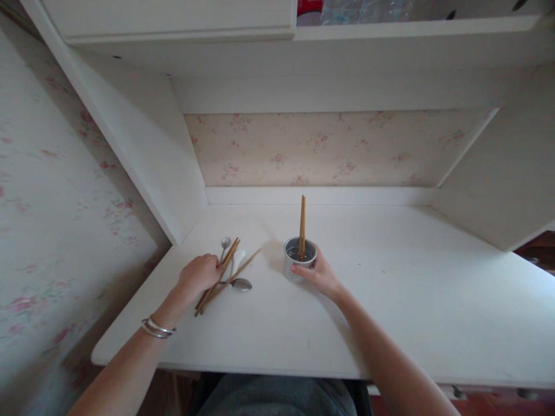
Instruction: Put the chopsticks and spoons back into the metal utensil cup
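Observation:
My right hand (319, 274) is wrapped around the right side of a perforated metal utensil holder (292, 270). A pair of wooden chopsticks (302, 222) stands upright inside it. On the left, my left hand (202, 273) has its fingers closed on another pair of chopsticks (230, 253), which slants over the pile on the desk. More chopsticks (247, 264) lie beneath and to the right of that pair. Among them are a white spoon (237, 257), a metal spoon (241, 284) and a small round-bowled metal spoon (225, 242). My fingertips partly hide the pile.
The white desk (407, 312) has a rounded front left corner. White side panels (139, 138) rise at both ends, and a cabinet (173, 20) with an open shelf hangs overhead. Floral wallpaper (321, 147) covers the back.

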### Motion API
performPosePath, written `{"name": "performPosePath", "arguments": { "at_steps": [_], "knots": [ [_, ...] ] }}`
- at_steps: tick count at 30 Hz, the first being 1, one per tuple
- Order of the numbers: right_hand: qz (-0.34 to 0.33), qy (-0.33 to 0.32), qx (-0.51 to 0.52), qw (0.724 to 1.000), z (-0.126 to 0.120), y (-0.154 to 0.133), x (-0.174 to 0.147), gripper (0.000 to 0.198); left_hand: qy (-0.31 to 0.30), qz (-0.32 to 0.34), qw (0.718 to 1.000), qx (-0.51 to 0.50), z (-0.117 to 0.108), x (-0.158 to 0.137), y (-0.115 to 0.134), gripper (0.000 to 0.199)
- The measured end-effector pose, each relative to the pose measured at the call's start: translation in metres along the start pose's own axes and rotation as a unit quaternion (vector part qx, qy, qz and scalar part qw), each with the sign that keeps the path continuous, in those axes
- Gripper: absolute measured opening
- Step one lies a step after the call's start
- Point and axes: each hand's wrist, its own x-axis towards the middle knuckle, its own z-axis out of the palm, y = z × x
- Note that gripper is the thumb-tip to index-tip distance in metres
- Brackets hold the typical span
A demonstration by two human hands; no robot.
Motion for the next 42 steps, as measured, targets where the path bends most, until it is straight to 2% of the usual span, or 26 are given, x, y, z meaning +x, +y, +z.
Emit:
{"name": "performPosePath", "arguments": {
  "at_steps": [4, 9, 15, 18, 20, 22, 23, 26, 28, 31, 34, 38, 42],
  "knots": [
    [0.002, 0.002, 0.009, 1.000, 0.001, 0.000, 0.000, 0.073, -0.017, -0.028, 0.999, -0.002, 0.010, 0.007, -0.006, 0.048],
    [-0.002, 0.004, 0.014, 1.000, 0.002, 0.000, 0.000, 0.073, -0.074, -0.025, 0.997, -0.028, 0.013, 0.022, -0.010, 0.053],
    [-0.004, -0.002, 0.009, 1.000, 0.001, 0.000, 0.000, 0.071, -0.058, -0.022, 0.997, -0.049, 0.013, 0.034, -0.013, 0.043],
    [-0.002, -0.001, 0.011, 1.000, 0.000, -0.001, 0.000, 0.071, -0.043, -0.019, 0.995, -0.091, 0.002, 0.035, -0.007, 0.042],
    [-0.002, -0.003, 0.015, 1.000, 0.000, -0.001, 0.000, 0.071, 0.003, 0.001, 0.989, -0.145, -0.012, 0.032, 0.005, 0.040],
    [-0.003, -0.004, 0.017, 1.000, 0.001, 0.000, 0.000, 0.072, 0.065, 0.044, 0.967, -0.241, -0.030, 0.028, 0.024, 0.036],
    [-0.004, -0.004, 0.018, 1.000, 0.001, 0.000, 0.000, 0.072, 0.094, 0.065, 0.946, -0.304, -0.039, 0.025, 0.036, 0.034],
    [-0.006, -0.006, 0.018, 1.000, 0.001, -0.001, -0.001, 0.072, 0.130, 0.115, 0.852, -0.494, -0.062, 0.019, 0.077, 0.027],
    [-0.008, -0.005, 0.016, 1.000, 0.002, -0.002, -0.002, 0.073, 0.159, 0.157, 0.802, -0.554, -0.074, 0.019, 0.103, 0.023],
    [-0.011, -0.007, 0.006, 1.000, 0.002, -0.005, -0.003, 0.073, 0.171, 0.197, 0.767, -0.587, -0.082, 0.025, 0.136, 0.021],
    [-0.021, -0.015, -0.001, 1.000, 0.002, -0.007, -0.004, 0.072, 0.164, 0.199, 0.772, -0.581, -0.079, 0.034, 0.158, 0.018],
    [-0.028, -0.012, -0.019, 0.999, 0.001, -0.008, -0.003, 0.073, 0.142, 0.204, 0.822, -0.513, -0.058, 0.044, 0.174, 0.021],
    [-0.043, -0.018, -0.031, 0.998, 0.000, -0.006, -0.002, 0.074, 0.130, 0.188, 0.865, -0.446, -0.031, 0.047, 0.178, 0.026]
  ]
}}
